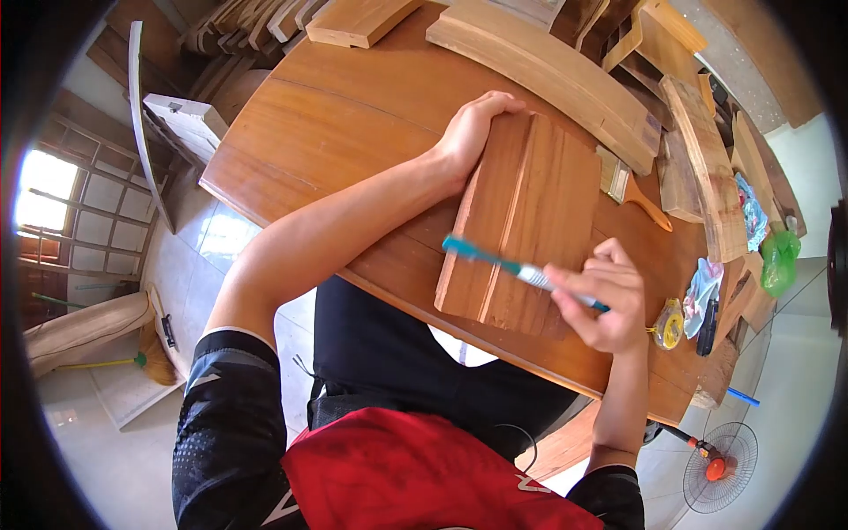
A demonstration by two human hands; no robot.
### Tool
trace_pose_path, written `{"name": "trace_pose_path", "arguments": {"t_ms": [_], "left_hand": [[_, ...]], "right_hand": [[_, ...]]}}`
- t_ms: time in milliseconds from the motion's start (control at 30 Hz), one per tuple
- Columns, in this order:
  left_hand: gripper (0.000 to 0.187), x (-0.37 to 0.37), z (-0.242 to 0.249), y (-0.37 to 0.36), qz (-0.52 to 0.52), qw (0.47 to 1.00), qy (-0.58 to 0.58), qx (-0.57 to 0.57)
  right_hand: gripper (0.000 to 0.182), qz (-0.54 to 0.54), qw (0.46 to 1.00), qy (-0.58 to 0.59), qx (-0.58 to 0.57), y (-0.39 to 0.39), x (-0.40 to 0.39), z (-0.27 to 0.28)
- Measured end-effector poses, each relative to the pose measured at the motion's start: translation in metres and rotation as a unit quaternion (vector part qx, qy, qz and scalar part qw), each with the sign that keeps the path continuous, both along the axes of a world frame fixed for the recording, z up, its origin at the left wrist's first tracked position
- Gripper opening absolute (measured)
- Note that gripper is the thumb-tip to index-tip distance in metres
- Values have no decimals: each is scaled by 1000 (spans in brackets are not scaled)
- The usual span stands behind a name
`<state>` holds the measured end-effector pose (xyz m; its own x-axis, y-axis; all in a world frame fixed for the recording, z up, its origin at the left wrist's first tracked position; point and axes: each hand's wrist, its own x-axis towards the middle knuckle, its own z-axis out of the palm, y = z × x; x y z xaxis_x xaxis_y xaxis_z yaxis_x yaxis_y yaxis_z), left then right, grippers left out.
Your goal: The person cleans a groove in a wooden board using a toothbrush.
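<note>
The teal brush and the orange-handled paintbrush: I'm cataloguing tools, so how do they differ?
The teal brush is held in the right hand, over the wooden board; the orange-handled paintbrush lies on the table.
The teal brush has a narrow head; the paintbrush has a wide, flat one.
The teal brush has a whitish section; the paintbrush's handle is orange.
Both have handles.

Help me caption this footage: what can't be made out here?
In the head view:
Teal brush: bristles, blurred.
Left hand: palm, hidden by its back.
Wooden board: underside, hidden by its top.
Tape measure: markings, too small.
Upper-left plank: far end, cut by the picture's top edge.
</note>
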<state>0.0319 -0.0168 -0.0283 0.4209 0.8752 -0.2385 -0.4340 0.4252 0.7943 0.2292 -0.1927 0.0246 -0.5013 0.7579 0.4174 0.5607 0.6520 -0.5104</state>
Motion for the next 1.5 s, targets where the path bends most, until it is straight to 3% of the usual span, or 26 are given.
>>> {"name": "trace_pose_path", "arguments": {"t_ms": [33,133,200,267,333,367,467,500,600,667,733,833,933,1067,1233,1367,1500], "left_hand": [[27,-1,-1,0,2,1000,0,-3],[30,-2,-3,3,-4,1000,8,4],[32,-1,0,2,-10,1000,11,-17],[33,0,-2,1,-13,999,20,-21],[35,-2,-3,4,1,1000,23,-2],[34,-3,-4,4,-1,1000,23,-7],[34,-2,-1,5,-11,1000,24,-15],[34,-3,2,4,-9,999,28,-17],[33,-8,5,3,12,999,26,-18],[33,-4,10,5,14,1000,12,-25],[34,-6,10,6,14,999,0,-43],[36,-9,4,11,21,999,18,-33],[38,-6,3,12,15,999,17,-37],[40,-8,7,11,20,998,42,-47],[37,-8,8,11,6,1000,8,-30],[19,-9,9,12,-4,999,-34,-8],[44,-9,1,14,-11,1000,-27,-4]], "right_hand": [[26,5,1000,-9,25,2,2,3],[27,-154,984,-30,89,7,18,-1],[26,-11,999,33,4,2,11,-4],[26,31,999,27,-24,2,9,-1],[28,-119,992,14,43,5,19,-4],[29,-114,992,9,44,5,22,-4],[28,66,994,44,-80,0,10,-5],[26,61,994,48,-80,2,13,0],[25,-97,995,-5,31,4,23,0],[26,47,998,39,-35,2,13,-1],[26,66,994,28,-77,0,11,3],[28,-95,995,4,13,2,22,-3],[28,67,990,65,-109,-7,12,-2],[21,14,997,34,-63,0,30,4],[19,-35,982,153,-106,0,20,-3],[25,76,977,90,-180,2,38,0],[22,-137,978,128,-94,5,35,-4]]}}
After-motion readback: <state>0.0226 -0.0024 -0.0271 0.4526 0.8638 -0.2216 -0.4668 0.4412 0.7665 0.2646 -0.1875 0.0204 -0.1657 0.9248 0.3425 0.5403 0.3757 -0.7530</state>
